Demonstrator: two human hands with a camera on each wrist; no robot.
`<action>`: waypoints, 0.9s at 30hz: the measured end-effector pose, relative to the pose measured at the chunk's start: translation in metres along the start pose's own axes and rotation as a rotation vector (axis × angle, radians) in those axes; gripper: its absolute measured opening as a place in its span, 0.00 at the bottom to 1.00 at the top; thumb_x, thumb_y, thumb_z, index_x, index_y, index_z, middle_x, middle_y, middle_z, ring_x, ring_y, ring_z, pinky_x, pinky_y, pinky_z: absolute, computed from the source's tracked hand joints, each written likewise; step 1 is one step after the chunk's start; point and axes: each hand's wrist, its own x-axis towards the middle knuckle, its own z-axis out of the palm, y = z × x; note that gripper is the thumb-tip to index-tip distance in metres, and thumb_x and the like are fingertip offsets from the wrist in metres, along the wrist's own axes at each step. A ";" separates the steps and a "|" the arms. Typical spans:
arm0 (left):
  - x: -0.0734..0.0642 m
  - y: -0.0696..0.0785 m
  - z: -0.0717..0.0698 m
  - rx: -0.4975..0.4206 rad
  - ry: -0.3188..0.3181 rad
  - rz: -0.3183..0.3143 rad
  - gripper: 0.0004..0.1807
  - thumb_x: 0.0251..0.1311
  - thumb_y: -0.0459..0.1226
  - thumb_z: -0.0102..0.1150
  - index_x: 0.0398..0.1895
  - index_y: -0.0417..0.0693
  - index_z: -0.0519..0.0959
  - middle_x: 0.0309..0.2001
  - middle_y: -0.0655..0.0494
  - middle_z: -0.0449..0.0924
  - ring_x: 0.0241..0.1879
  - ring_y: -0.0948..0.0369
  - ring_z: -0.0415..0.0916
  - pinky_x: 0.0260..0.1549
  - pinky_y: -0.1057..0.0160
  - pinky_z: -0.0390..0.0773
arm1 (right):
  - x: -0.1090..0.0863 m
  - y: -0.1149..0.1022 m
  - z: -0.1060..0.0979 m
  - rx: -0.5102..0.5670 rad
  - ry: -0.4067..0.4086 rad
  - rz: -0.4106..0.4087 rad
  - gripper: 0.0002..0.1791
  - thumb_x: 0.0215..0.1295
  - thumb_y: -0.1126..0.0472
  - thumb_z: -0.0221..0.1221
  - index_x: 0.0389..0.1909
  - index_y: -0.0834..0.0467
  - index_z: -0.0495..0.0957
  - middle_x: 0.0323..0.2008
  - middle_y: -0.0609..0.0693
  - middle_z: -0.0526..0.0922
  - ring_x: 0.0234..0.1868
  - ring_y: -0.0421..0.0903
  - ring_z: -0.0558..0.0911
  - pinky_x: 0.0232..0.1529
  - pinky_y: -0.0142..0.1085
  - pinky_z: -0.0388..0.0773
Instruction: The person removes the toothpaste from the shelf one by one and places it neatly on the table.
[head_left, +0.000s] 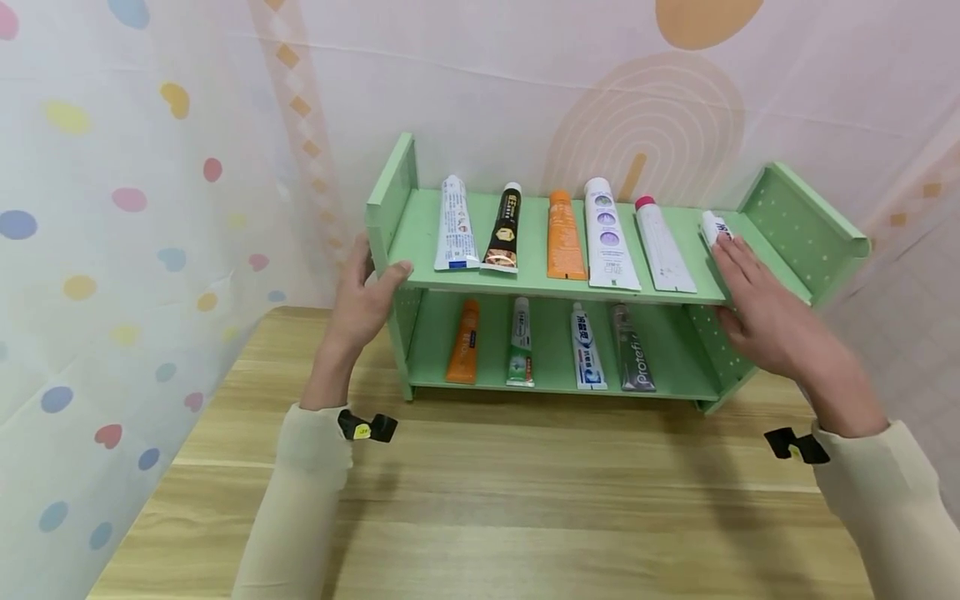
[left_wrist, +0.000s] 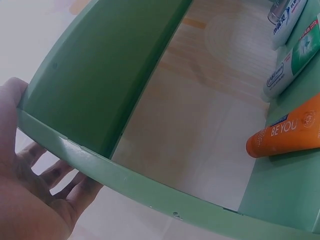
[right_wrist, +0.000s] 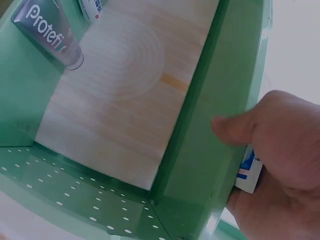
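A green two-tier rack (head_left: pixel 804 227) stands on the table, toothpaste tubes lying on both boards. At its left end my left hand (head_left: pixel 358 302) grips the side panel (left_wrist: pixel 107 65), thumb on the front edge and fingers behind the outer face. My right hand (head_left: pixel 780 321) is at the upper board's right end. Its fingers lie over a white toothpaste tube (head_left: pixel 715 222), hiding most of it. Beneath the board is the right thumb (right_wrist: pixel 235 127), so tube and board lie between thumb and fingers. The tube's blue-striped end (right_wrist: pixel 248 172) pokes out past the board's edge.
Other upper tubes include a white one (head_left: pixel 454 221), a black one (head_left: pixel 505 225), an orange one (head_left: pixel 564 237) and a pink-capped one (head_left: pixel 665 250). Below lie an orange tube (head_left: pixel 463 342) and a grey Protefix tube (head_left: pixel 633 350). Patterned cloth (head_left: pixel 480 83) hangs behind the wooden table (head_left: pixel 525 500).
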 end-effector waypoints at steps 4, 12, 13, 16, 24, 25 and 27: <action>-0.001 0.000 -0.001 -0.004 0.005 -0.003 0.36 0.69 0.43 0.57 0.79 0.58 0.59 0.72 0.47 0.67 0.68 0.53 0.66 0.67 0.41 0.67 | -0.007 -0.004 0.007 -0.031 0.107 -0.037 0.39 0.69 0.74 0.52 0.79 0.69 0.49 0.80 0.68 0.52 0.82 0.63 0.50 0.81 0.53 0.45; -0.001 -0.001 0.000 -0.009 0.004 0.000 0.35 0.69 0.44 0.57 0.78 0.57 0.59 0.71 0.46 0.68 0.66 0.52 0.68 0.65 0.41 0.70 | -0.017 -0.014 0.016 -0.094 0.314 -0.040 0.38 0.61 0.80 0.56 0.75 0.68 0.62 0.73 0.67 0.67 0.75 0.63 0.66 0.66 0.60 0.69; -0.001 -0.001 0.000 -0.010 0.003 0.000 0.35 0.69 0.43 0.57 0.78 0.56 0.60 0.70 0.46 0.68 0.65 0.52 0.68 0.64 0.41 0.71 | -0.019 -0.016 0.016 -0.097 0.330 -0.030 0.40 0.59 0.81 0.57 0.75 0.67 0.63 0.73 0.66 0.68 0.74 0.63 0.68 0.64 0.62 0.71; -0.001 0.000 0.001 -0.003 0.000 -0.002 0.35 0.69 0.44 0.58 0.78 0.57 0.60 0.70 0.46 0.68 0.64 0.52 0.69 0.63 0.41 0.72 | -0.024 -0.020 0.017 -0.104 0.371 -0.010 0.44 0.52 0.83 0.56 0.74 0.66 0.64 0.72 0.65 0.69 0.72 0.63 0.70 0.61 0.63 0.72; -0.001 0.002 0.000 0.001 0.001 -0.007 0.34 0.69 0.43 0.57 0.77 0.55 0.60 0.70 0.46 0.68 0.65 0.52 0.68 0.65 0.41 0.71 | -0.030 -0.028 0.020 -0.058 0.509 -0.042 0.44 0.41 0.89 0.49 0.67 0.70 0.72 0.66 0.68 0.76 0.60 0.69 0.74 0.50 0.63 0.76; -0.002 0.002 0.000 0.001 0.001 -0.007 0.34 0.69 0.43 0.57 0.77 0.54 0.61 0.70 0.46 0.68 0.65 0.52 0.67 0.65 0.41 0.71 | -0.030 -0.028 0.020 -0.064 0.511 -0.045 0.44 0.40 0.90 0.50 0.67 0.71 0.72 0.66 0.69 0.75 0.59 0.70 0.73 0.50 0.63 0.76; -0.002 0.002 0.000 0.000 -0.001 -0.008 0.34 0.69 0.43 0.57 0.77 0.54 0.60 0.69 0.45 0.68 0.65 0.51 0.67 0.65 0.41 0.70 | -0.032 -0.027 0.022 -0.071 0.506 -0.050 0.45 0.39 0.89 0.50 0.68 0.72 0.70 0.67 0.71 0.73 0.61 0.70 0.73 0.54 0.63 0.75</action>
